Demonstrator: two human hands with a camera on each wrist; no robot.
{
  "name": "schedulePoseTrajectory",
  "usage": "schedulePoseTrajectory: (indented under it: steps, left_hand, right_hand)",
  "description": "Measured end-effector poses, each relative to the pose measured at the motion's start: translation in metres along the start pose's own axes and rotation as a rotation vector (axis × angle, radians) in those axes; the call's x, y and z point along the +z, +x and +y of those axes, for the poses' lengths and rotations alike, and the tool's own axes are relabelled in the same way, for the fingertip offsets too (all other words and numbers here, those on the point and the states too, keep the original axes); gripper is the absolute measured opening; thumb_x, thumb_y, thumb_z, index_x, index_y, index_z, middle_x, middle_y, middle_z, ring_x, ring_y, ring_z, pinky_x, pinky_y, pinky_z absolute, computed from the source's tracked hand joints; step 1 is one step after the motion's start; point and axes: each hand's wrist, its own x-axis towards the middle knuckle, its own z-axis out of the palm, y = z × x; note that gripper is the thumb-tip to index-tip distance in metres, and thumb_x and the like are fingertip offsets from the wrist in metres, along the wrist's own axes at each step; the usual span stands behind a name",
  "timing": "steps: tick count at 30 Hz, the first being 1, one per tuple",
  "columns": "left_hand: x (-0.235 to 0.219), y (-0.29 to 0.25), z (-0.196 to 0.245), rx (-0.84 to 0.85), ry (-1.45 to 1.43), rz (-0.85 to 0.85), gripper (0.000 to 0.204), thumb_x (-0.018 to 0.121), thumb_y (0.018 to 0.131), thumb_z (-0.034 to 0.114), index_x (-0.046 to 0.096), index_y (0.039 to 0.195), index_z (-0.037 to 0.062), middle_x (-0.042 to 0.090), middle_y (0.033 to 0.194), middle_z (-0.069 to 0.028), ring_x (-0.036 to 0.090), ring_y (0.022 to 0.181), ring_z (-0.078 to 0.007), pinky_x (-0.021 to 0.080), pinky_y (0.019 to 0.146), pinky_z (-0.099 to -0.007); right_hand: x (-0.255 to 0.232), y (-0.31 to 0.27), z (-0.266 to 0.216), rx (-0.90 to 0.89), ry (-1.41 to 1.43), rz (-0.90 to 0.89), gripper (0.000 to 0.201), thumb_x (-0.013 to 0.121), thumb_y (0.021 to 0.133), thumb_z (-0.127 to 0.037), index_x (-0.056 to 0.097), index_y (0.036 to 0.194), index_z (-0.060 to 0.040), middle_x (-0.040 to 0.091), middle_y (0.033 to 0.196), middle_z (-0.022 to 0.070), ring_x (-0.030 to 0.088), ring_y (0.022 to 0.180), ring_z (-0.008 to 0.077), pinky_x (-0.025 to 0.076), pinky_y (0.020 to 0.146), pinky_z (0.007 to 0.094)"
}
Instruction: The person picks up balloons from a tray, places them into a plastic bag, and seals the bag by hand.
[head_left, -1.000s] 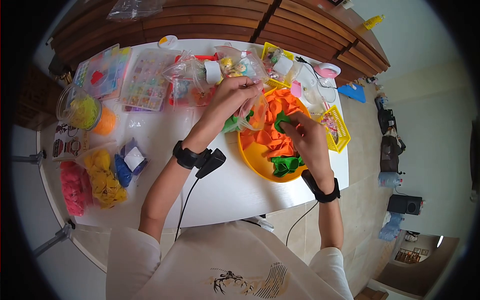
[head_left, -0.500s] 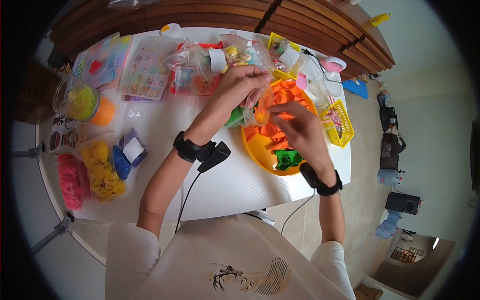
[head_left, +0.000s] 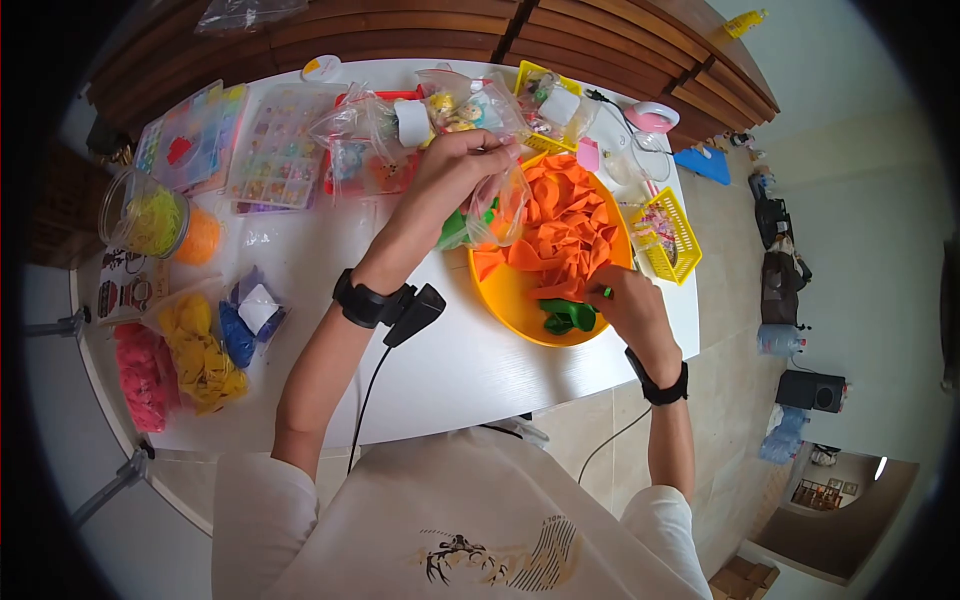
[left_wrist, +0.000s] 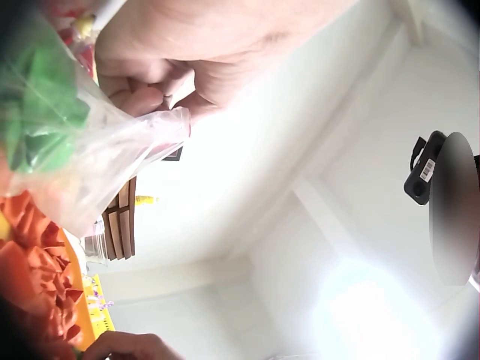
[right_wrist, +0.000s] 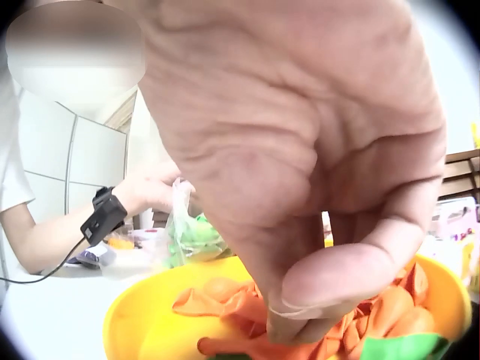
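My left hand (head_left: 462, 180) pinches the top of a clear plastic bag (head_left: 510, 205) at the left rim of a round yellow bowl (head_left: 500, 305). Green balloons (left_wrist: 49, 112) show through the bag's side. Orange balloons (head_left: 570, 225) fill much of the bowl, and a few green balloons (head_left: 568, 317) lie at its near side. Down at these green ones, my right hand (head_left: 638, 312) has thumb and fingertips pinched together, with a bit of green showing by the fingers. In the right wrist view the hand hides part of the pile.
Bags of pink, yellow (head_left: 205, 350) and blue balloons (head_left: 250, 315) lie at the left. Behind them stand a jar (head_left: 145, 215) and divided bead boxes (head_left: 280, 150). Bags of small toys (head_left: 460, 105) and a yellow basket (head_left: 670, 235) surround the bowl's far and right sides.
My right hand carried a green balloon over the bowl to the bag, then came back without it to the green balloons at the near side. The left hand keeps holding the bag.
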Motion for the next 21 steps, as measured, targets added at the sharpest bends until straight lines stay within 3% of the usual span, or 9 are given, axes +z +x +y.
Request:
schedulePoseTrajectory:
  steps: [2, 4, 6, 10, 12, 14, 16, 19, 21]
  left_hand:
    - [0.001, 0.001, 0.001, 0.007, 0.003, -0.006, 0.030, 0.060, 0.105, 0.025, 0.059, 0.080, 0.0100, 0.051, 0.064, 0.0066, 0.045, 0.054, -0.0017, 0.033, 0.051, -0.0203]
    - [0.001, -0.001, 0.003, -0.009, 0.002, 0.009, 0.029, 0.060, 0.105, 0.025, 0.059, 0.080, 0.0098, 0.051, 0.064, 0.0066, 0.045, 0.054, -0.0019, 0.033, 0.051, -0.0202]
    - [-0.001, -0.001, 0.003, 0.001, -0.002, 0.007, 0.030, 0.060, 0.105, 0.025, 0.059, 0.080, 0.0099, 0.051, 0.064, 0.0066, 0.045, 0.054, -0.0019, 0.033, 0.051, -0.0202]
    - [-0.001, -0.001, 0.005, 0.000, 0.002, 0.018, 0.030, 0.060, 0.105, 0.025, 0.058, 0.079, 0.0102, 0.051, 0.064, 0.0066, 0.045, 0.053, -0.0020, 0.033, 0.051, -0.0202]
    - [-0.004, 0.000, 0.003, 0.015, 0.009, 0.028, 0.029, 0.061, 0.105, 0.024, 0.060, 0.081, 0.0074, 0.052, 0.061, 0.0050, 0.045, 0.051, -0.0031, 0.034, 0.050, -0.0214]
    - [-0.004, 0.001, 0.001, 0.028, 0.016, 0.022, 0.028, 0.061, 0.104, 0.023, 0.062, 0.083, 0.0047, 0.053, 0.059, 0.0034, 0.046, 0.049, -0.0042, 0.035, 0.048, -0.0226]
    - [-0.003, 0.001, 0.002, 0.008, -0.003, 0.002, 0.030, 0.061, 0.105, 0.025, 0.057, 0.079, 0.0103, 0.051, 0.063, 0.0066, 0.046, 0.053, -0.0017, 0.034, 0.050, -0.0200]
    - [-0.001, 0.004, -0.001, -0.015, -0.037, 0.023, 0.027, 0.062, 0.104, 0.024, 0.063, 0.084, 0.0055, 0.053, 0.059, 0.0036, 0.046, 0.050, -0.0040, 0.035, 0.048, -0.0228]
    - [-0.001, 0.002, 0.001, -0.023, -0.023, 0.018, 0.028, 0.061, 0.105, 0.024, 0.061, 0.082, 0.0078, 0.052, 0.061, 0.0050, 0.046, 0.051, -0.0029, 0.035, 0.048, -0.0214]
  right_hand:
    - [-0.010, 0.001, -0.001, -0.047, 0.097, 0.061, 0.015, 0.080, 0.084, -0.014, 0.073, 0.089, -0.0021, 0.076, 0.087, 0.0092, 0.073, 0.079, 0.0291, 0.056, 0.073, 0.0375]
    - [-0.013, 0.001, -0.001, -0.025, 0.109, 0.033, 0.017, 0.080, 0.084, -0.016, 0.073, 0.093, -0.0040, 0.076, 0.088, 0.0081, 0.073, 0.080, 0.0281, 0.056, 0.074, 0.0383]
    - [-0.009, -0.003, -0.002, 0.075, -0.069, -0.073, 0.020, 0.080, 0.083, -0.022, 0.071, 0.089, -0.0058, 0.074, 0.084, 0.0110, 0.072, 0.082, 0.0313, 0.055, 0.072, 0.0416]
    - [0.021, -0.011, 0.025, -0.009, -0.179, -0.092, 0.021, 0.079, 0.084, -0.018, 0.071, 0.100, -0.0065, 0.075, 0.087, 0.0075, 0.072, 0.081, 0.0282, 0.055, 0.072, 0.0400]
    - [0.015, -0.011, 0.030, 0.023, -0.095, -0.068, 0.016, 0.077, 0.086, -0.017, 0.071, 0.097, -0.0066, 0.076, 0.087, 0.0073, 0.072, 0.077, 0.0285, 0.055, 0.070, 0.0393]
    - [-0.012, -0.009, 0.017, 0.060, 0.013, -0.049, 0.009, 0.073, 0.088, -0.010, 0.071, 0.094, -0.0039, 0.075, 0.084, 0.0083, 0.069, 0.065, 0.0208, 0.053, 0.063, 0.0343]
    - [-0.030, -0.007, 0.013, 0.057, 0.168, 0.001, 0.013, 0.076, 0.086, -0.013, 0.071, 0.095, -0.0049, 0.076, 0.087, 0.0120, 0.072, 0.076, 0.0309, 0.055, 0.071, 0.0396]
    - [-0.049, 0.000, -0.008, -0.032, 0.245, 0.087, 0.015, 0.077, 0.086, -0.012, 0.069, 0.095, -0.0026, 0.074, 0.083, 0.0124, 0.070, 0.072, 0.0287, 0.054, 0.067, 0.0383]
    - [-0.050, 0.010, -0.029, -0.059, 0.325, 0.144, 0.016, 0.077, 0.087, -0.013, 0.069, 0.096, -0.0026, 0.074, 0.083, 0.0123, 0.070, 0.071, 0.0283, 0.054, 0.067, 0.0384]
